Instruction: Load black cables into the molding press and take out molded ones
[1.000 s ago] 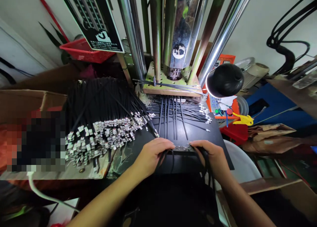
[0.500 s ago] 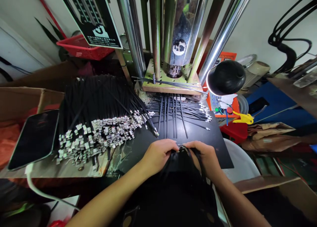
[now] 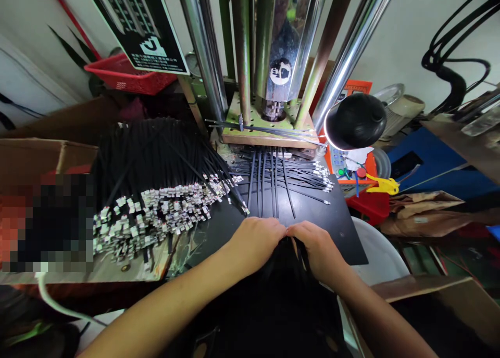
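Hands have closed in: a second ago a row of metal connectors showed between them, now left hand (image 3: 258, 243) and right hand (image 3: 318, 251) meet at the fingertips over the near edge of the black mat (image 3: 344, 222), connectors hidden. Probably means the held ends are being evened up. Right pinches black cables (image 3: 303, 260), hanging below its fingers; left is curled, can't tell what it grips. Loose cables (image 3: 260, 186) lie ahead, big pile (image 3: 156, 163) left, both unchanged.

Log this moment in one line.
left hand: fingertips at right hand | right hand: holding black cables | silver-tipped cable pile left | black lamp right
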A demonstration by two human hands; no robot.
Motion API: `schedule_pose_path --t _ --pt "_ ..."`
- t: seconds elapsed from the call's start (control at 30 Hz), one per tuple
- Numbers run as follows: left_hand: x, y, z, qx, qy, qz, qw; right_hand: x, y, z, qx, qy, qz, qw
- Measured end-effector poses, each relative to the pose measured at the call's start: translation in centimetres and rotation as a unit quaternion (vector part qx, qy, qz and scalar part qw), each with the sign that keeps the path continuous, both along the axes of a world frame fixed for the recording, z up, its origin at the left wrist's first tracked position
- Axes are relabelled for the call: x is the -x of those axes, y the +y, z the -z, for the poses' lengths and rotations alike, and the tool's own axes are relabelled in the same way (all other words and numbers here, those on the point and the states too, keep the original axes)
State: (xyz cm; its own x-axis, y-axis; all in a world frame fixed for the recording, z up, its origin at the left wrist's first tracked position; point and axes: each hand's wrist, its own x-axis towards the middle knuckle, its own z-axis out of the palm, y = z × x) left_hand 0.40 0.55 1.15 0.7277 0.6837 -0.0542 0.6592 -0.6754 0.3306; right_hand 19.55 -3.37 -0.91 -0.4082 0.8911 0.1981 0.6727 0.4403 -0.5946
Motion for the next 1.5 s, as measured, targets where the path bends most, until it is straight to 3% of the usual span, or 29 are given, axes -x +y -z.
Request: schedule_pose_path --t 0.1,0.2,0.33,0.47,0.53,0.63,0.77,0.9,1.1,1.27,1.33,1.5 --pt "-0.7 0.0 -0.8 0.006 0.034 0.004 0.999 -0.1 0.3 0.3 -0.011 0.022 0.005 1.000" --pt "-0.3 0.0 -0.4 0.016 0.020 0.003 1.000 -0.5 0.2 0.1 -0.004 0.000 0.002 1.000" --pt "2.0 0.0 1.1 0.058 -0.105 0.009 0.993 -1.7 -0.4 -0.5 0.015 0.040 0.044 0.998" --pt "3.9 -0.1 2.7 0.064 -0.267 -0.096 0.957 -2.3 -0.9 -0.2 -0.033 0.133 0.114 0.984" --pt "4.1 -0.2 3.3 0.056 -0.336 -0.119 0.933 -2.2 -1.0 0.1 -0.044 0.123 0.108 0.986" --pt "3.9 -0.1 4.1 0.052 -0.383 -0.089 0.918 -1.9 -0.9 0.0 -0.060 0.083 0.074 0.992" --pt "3.4 0.0 5.1 0.063 -0.380 -0.082 0.919 -1.4 -1.0 -0.7 -0.089 0.028 0.019 0.995" --pt "3.1 -0.2 4.7 0.049 -0.342 -0.058 0.937 -1.4 -0.9 -1.1 -0.072 -0.014 -0.001 0.997" --pt "2.4 -0.2 3.4 -0.012 -0.174 -0.014 0.985 -3.4 -0.8 -1.0 -0.053 0.056 0.070 0.995" --pt "3.6 -0.3 3.2 0.004 -0.187 0.024 0.982 -3.4 -0.8 0.1 -0.082 0.062 0.077 0.992" --pt "4.6 -0.5 3.2 0.014 -0.218 0.012 0.976 -3.2 -0.7 0.4 -0.088 0.044 0.063 0.993" --pt "5.5 -1.0 3.6 0.021 -0.304 -0.114 0.945 -3.0 -0.7 0.2 -0.093 0.004 0.033 0.995"
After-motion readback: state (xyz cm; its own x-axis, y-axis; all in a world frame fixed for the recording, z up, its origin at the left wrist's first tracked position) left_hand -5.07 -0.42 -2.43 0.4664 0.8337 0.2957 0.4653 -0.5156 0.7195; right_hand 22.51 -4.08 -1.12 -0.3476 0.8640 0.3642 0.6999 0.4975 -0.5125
